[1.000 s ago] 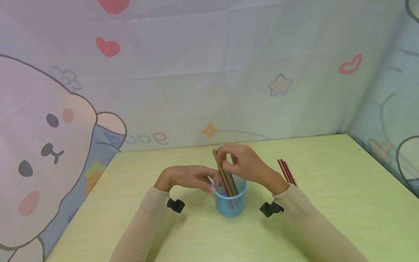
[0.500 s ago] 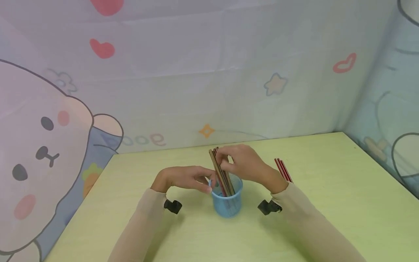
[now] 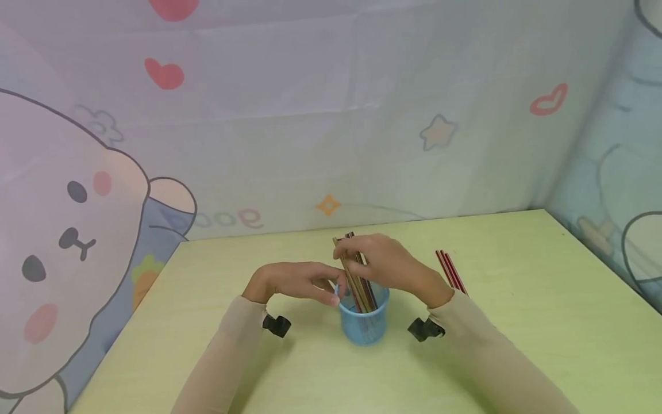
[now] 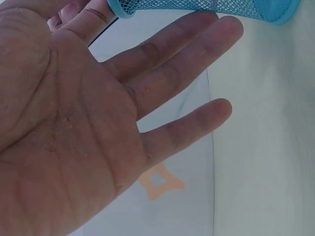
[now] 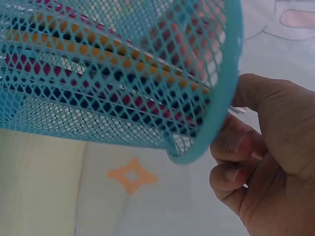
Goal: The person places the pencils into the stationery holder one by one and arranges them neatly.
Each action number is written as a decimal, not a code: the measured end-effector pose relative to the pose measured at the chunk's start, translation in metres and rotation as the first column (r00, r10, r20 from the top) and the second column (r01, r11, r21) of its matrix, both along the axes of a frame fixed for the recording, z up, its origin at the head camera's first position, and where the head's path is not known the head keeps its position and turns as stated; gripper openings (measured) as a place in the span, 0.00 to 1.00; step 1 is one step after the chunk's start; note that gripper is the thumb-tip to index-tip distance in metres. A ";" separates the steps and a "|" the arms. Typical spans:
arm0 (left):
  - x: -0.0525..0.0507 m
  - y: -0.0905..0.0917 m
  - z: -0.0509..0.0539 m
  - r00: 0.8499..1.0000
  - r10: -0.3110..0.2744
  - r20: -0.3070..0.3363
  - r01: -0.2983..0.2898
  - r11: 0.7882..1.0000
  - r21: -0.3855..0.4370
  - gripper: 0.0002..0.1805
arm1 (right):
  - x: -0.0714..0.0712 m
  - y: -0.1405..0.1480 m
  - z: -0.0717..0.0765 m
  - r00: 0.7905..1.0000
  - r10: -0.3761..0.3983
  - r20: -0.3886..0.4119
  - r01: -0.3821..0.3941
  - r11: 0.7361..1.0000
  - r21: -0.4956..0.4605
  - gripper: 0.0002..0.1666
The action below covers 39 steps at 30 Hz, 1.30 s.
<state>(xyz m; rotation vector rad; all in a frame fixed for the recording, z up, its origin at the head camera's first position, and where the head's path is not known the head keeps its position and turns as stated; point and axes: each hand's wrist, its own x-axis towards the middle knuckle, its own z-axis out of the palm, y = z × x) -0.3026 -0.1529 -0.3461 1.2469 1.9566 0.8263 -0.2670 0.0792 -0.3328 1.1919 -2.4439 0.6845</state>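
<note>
Grip: left hand [image 3: 305,280] on blue cup [image 3: 363,330], right hand [image 3: 387,262] round leaning sticks [image 3: 360,292]

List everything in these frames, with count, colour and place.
Round mesh cup: one, blue, mid-table.
Slim pencil-like sticks: several, gold, red and dark, leaning inside the cup.
Loose slim sticks: three visible, red, lying right of the cup.
Flat tabletop: one, pale yellow-green, beneath the cup.
Cartoon-printed fabric backdrop: sheet count unclear, mostly pale, behind the table.
Compact wrist devices: two, black, one per wrist.
Long sleeves: two, beige, both arms.
Left hand: one, bare, pinching the cup's rim.
Right hand: one, bare, at the cup sticks' upper ends.
</note>
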 end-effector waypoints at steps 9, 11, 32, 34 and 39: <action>-0.003 0.000 0.002 0.999 -0.033 -0.036 0.033 0.999 0.010 0.03 | -0.010 0.024 0.010 0.983 0.033 0.181 -0.012 0.993 -0.116 0.15; -0.004 -0.001 0.003 0.998 -0.025 -0.051 0.025 1.000 0.002 0.03 | -0.012 0.031 0.012 0.974 0.034 0.224 -0.006 0.992 -0.123 0.14; -0.001 -0.007 0.004 0.999 0.019 -0.037 -0.019 1.000 -0.008 0.04 | -0.054 0.109 -0.023 0.831 -0.246 0.500 0.195 0.969 0.153 0.10; -0.001 -0.007 0.004 0.999 0.019 -0.036 -0.019 1.000 -0.006 0.04 | -0.055 0.114 -0.026 0.824 -0.282 0.491 0.205 0.957 0.205 0.10; -0.002 -0.007 0.002 0.999 0.027 -0.031 -0.027 1.000 -0.007 0.04 | -0.056 0.124 -0.030 0.796 -0.365 0.484 0.235 0.922 0.308 0.10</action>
